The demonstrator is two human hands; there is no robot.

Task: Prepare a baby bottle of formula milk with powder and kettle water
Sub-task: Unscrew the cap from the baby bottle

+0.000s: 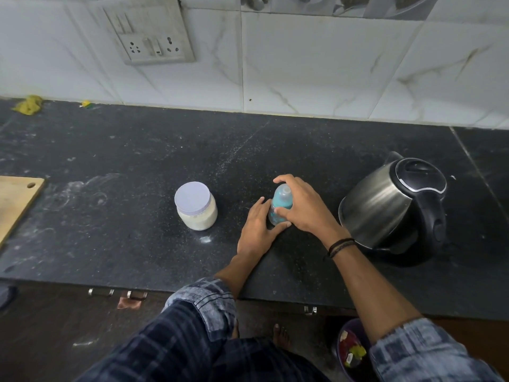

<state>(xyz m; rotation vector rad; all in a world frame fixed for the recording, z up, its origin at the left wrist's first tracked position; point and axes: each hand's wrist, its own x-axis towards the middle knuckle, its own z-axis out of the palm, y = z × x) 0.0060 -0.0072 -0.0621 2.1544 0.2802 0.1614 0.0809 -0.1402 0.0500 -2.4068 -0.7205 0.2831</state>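
Observation:
A blue baby bottle [281, 201] with its clear cap on stands upright on the black counter [137, 150]. My left hand [257, 231] holds the bottle's base from the left. My right hand [301, 206] grips the upper part, fingers curled over the cap. A clear jar of white powder [196, 206] with a pale lid stands to the left of the bottle. A steel electric kettle [394, 206] with a black lid and handle sits on its base to the right.
A wooden board [15, 201] lies at the counter's left edge. A socket panel [150, 34] is on the tiled wall. Yellow scraps [27, 104] lie at the back left. A bin [351, 351] stands on the floor below.

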